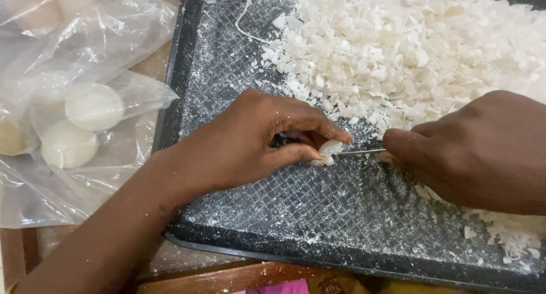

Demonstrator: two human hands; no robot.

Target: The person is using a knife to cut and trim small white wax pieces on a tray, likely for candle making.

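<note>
My left hand (250, 140) rests on a dark textured tray (296, 214) and pinches a small white piece (330, 152) between thumb and fingers. My right hand (472, 152) grips a thin metal blade (358, 152) whose tip touches that white piece. A big heap of white shavings (409, 49) lies on the tray just beyond both hands. White dust covers the tray's surface around them.
Clear plastic bags (85, 89) lie left of the tray, holding round pale cakes (94, 106). More shavings (512, 231) are scattered near the tray's right front edge. A wooden table edge (227, 277) runs below the tray.
</note>
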